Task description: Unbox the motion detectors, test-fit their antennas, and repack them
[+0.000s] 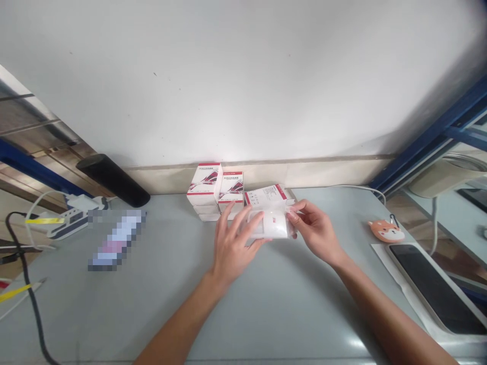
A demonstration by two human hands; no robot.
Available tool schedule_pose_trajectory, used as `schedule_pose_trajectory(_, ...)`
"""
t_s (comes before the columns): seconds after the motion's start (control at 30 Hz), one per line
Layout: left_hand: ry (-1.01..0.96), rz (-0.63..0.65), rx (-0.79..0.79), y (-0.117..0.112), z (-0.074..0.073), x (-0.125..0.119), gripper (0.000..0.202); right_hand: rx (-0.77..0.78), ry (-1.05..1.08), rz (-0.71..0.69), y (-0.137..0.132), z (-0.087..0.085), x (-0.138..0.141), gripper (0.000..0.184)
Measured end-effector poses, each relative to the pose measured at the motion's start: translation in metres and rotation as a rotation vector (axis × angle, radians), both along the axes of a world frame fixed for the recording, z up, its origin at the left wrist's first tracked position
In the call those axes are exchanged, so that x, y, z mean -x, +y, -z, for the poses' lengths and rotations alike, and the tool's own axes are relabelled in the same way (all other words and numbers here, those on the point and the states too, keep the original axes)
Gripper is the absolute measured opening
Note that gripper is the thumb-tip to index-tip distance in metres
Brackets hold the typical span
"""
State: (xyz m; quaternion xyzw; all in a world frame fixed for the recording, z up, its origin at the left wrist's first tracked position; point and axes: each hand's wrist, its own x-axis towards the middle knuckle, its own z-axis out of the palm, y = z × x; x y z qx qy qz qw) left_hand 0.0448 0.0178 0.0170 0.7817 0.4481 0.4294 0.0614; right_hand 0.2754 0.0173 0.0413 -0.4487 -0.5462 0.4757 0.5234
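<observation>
Both my hands hold a small white device in a clear plastic bag (271, 226) just above the grey table (160, 304). My left hand (232, 243) grips its left end, fingers curled round it. My right hand (314, 228) pinches its right end. Right behind the bag lies an open white and red carton (271, 193). To its left, against the wall, stands a stack of white and red boxes (215, 188).
A black cylinder (112, 178) lies at the back left beside a white power strip (72, 215) with cables. A blurred-out item (116, 239) lies left of centre. At the right are an orange fox-shaped object (385, 231) and a dark phone (433, 286) on white paper.
</observation>
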Motion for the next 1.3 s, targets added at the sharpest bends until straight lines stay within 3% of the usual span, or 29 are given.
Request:
schedule_pose_trajectory(0.07, -0.103, 0.056, 0.143, -0.001, -0.001, -0.001, 0.05, -0.064, -0.092, 0.035, -0.001, 0.003, -0.001, 0.031)
schedule_pose_trajectory(0.23, -0.466, 0.171, 0.679, -0.005, -0.013, -0.007, 0.061, -0.222, -0.413, 0.088, -0.001, 0.006, -0.007, 0.029)
schedule_pose_trajectory(0.33, -0.605, 0.238, 1.046, -0.003, -0.025, -0.003, 0.058, -0.165, -0.542, 0.033, 0.002, 0.007, -0.009, 0.034)
schedule_pose_trajectory(0.4, -0.635, 0.425, 1.393, 0.001, -0.03, 0.002, 0.065, -0.074, -0.541, -0.045, 0.003, 0.009, -0.009, 0.037)
schedule_pose_trajectory(0.47, -0.72, 0.566, 1.567, 0.006, -0.033, 0.008, 0.07, 0.013, -0.489, -0.085, 0.005, 0.009, -0.008, 0.041)
schedule_pose_trajectory(0.6, -0.903, 0.699, 1.544, 0.009, -0.031, 0.016, 0.07, 0.197, -0.353, -0.036, 0.007, 0.008, -0.009, 0.045)
schedule_pose_trajectory(0.73, -0.856, 0.825, 1.347, 0.006, -0.033, 0.018, 0.089, 0.32, -0.219, -0.078, 0.008, 0.005, -0.013, 0.044)
schedule_pose_trajectory(0.8, -0.815, 0.739, 1.276, 0.003, -0.033, 0.016, 0.084, 0.319, -0.179, -0.1, 0.007, 0.004, -0.013, 0.044)
schedule_pose_trajectory(0.87, -0.795, 0.571, 1.209, 0.003, -0.031, 0.012, 0.071, 0.307, -0.132, -0.097, 0.007, 0.003, -0.012, 0.045)
schedule_pose_trajectory(1.0, -0.742, 0.337, 1.132, 0.008, -0.021, 0.006, 0.058, 0.278, -0.061, -0.061, 0.005, 0.0, -0.009, 0.047)
schedule_pose_trajectory(1.13, -0.722, 0.258, 1.183, 0.011, -0.012, 0.006, 0.059, 0.168, -0.147, 0.027, 0.002, 0.0, -0.005, 0.047)
schedule_pose_trajectory(1.3, -0.735, 0.285, 1.413, 0.011, -0.014, 0.009, 0.064, -0.281, -0.455, 0.01, -0.005, 0.004, -0.001, 0.028)
